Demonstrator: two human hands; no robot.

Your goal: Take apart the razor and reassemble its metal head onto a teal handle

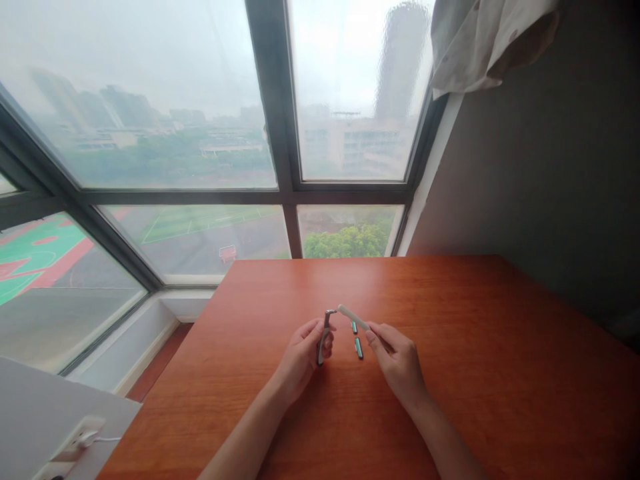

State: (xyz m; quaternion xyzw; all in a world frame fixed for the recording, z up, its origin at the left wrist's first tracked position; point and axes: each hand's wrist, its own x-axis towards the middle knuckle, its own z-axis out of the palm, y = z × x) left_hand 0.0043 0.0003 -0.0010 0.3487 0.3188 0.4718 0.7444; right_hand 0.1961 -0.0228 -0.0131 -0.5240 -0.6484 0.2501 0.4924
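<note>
My left hand (301, 357) is closed round a slim dark handle-like tool (323, 337), held nearly upright with its bent tip at the top. My right hand (397, 360) pinches a pale flat stick-like piece (353, 317) that points up and left toward that tip; the two ends are close but apart. Between my hands two small green-and-dark pieces (359, 347) lie on the reddish wooden table (450, 300), one just behind the other.
The table's left edge drops to a low window ledge (150, 333). A large window (200, 167) fills the far side. A dark wall (550, 167) stands on the right, with cloth (480, 47) hanging above. A white power strip (75, 443) sits at the lower left.
</note>
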